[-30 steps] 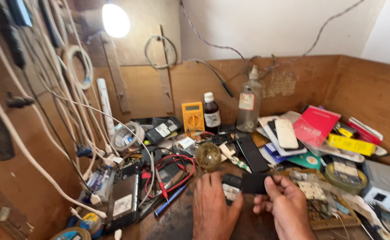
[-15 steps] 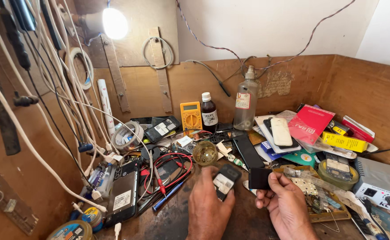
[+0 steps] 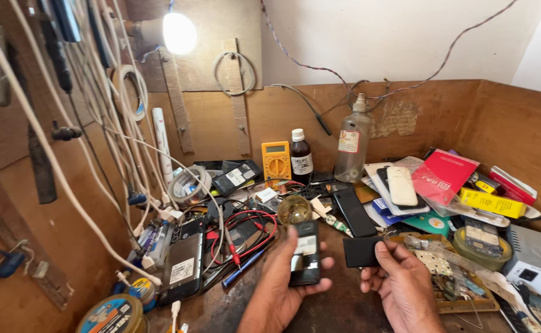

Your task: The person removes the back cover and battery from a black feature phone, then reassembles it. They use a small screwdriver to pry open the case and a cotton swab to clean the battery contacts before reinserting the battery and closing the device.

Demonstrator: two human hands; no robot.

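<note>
Left hand [image 3: 282, 280] grips phone [image 3: 305, 254]; clutter [image 3: 239, 203] crowds bench [image 3: 344, 308].

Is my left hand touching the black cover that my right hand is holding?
Apart. The head view shows bare wooden bench between the left hand, wrapped around a phone, and the black cover in the right hand.

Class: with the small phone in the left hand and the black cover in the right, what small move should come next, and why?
Probably bring the black cover across onto the phone. The left hand holds the phone with its open back facing up, and the right hand holds the cover just beside it, apart.
</note>
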